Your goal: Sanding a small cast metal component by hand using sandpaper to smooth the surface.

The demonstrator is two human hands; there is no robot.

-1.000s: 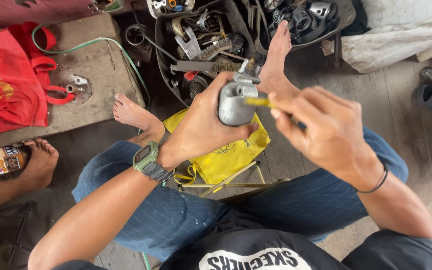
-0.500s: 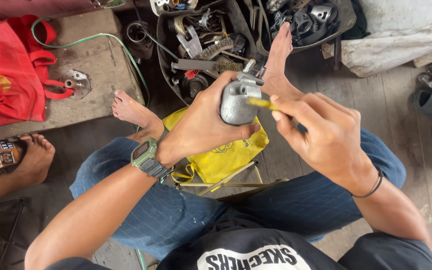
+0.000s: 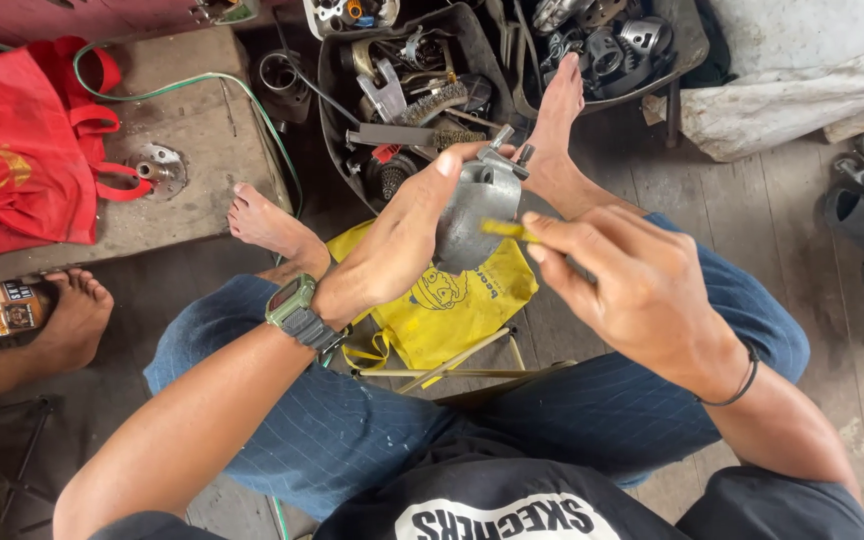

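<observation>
Left hand (image 3: 402,250) grips metal part (image 3: 472,215); right hand (image 3: 642,290) holds yellow tool (image 3: 505,229).

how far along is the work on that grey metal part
Mid-job, it seems. Done: nothing clearly finished shows. In hand: the left hand has a grip on the grey cast-metal part while the right hand presses a thin yellow-tipped tool against it. Left: cannot tell from this view.

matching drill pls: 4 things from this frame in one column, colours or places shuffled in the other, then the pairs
1. tote bag
2. metal part
3. wristwatch
4. flat bag

A. yellow, on the floor between the legs
B. green, on the left wrist
C. red, on the wooden block at far left
D. grey, held in the left hand

Pairs: 1-C, 2-D, 3-B, 4-A
</observation>
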